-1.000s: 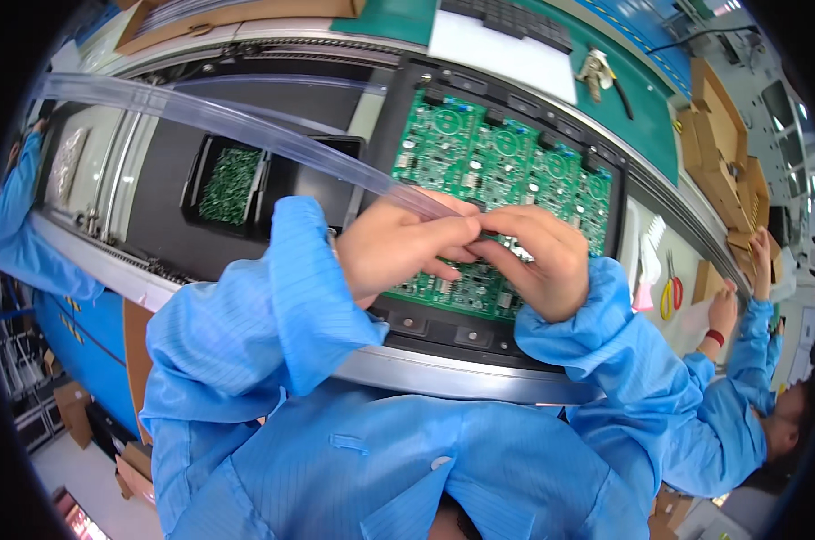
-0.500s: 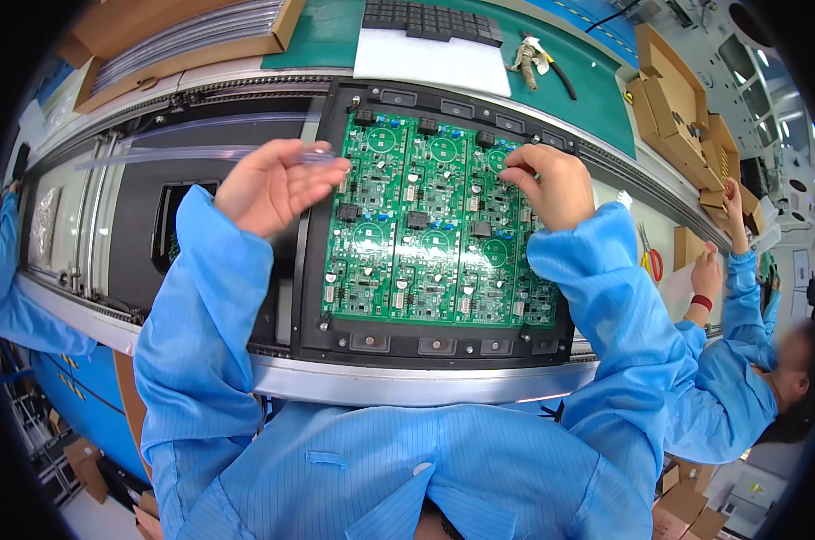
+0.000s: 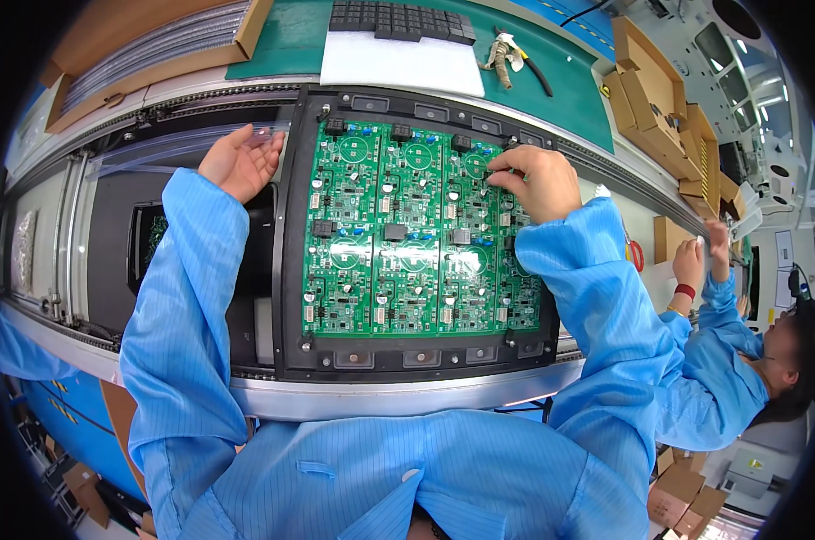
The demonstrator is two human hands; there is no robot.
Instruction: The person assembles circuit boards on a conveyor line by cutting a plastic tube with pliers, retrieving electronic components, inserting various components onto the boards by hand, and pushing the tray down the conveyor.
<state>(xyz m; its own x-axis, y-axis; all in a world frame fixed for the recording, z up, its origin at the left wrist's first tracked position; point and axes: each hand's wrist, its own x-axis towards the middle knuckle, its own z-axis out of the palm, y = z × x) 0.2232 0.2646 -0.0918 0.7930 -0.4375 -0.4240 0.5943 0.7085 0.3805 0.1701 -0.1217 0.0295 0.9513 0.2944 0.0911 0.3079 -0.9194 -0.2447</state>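
Brightly, the component-studded circuit board [image 3: 421,209] gleams green — left fingers [image 3: 262,162] spread, right fingers [image 3: 513,159] curled over it, grip unclear.

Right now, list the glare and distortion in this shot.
Head view: white glare spots on the green circuit boards; head view: the silver front rail bows with the fisheye lens; head view: black darkens the corners.

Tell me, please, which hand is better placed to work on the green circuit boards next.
Probably the right hand: its fingertips are over the green boards, while the left hand is left of the black frame.
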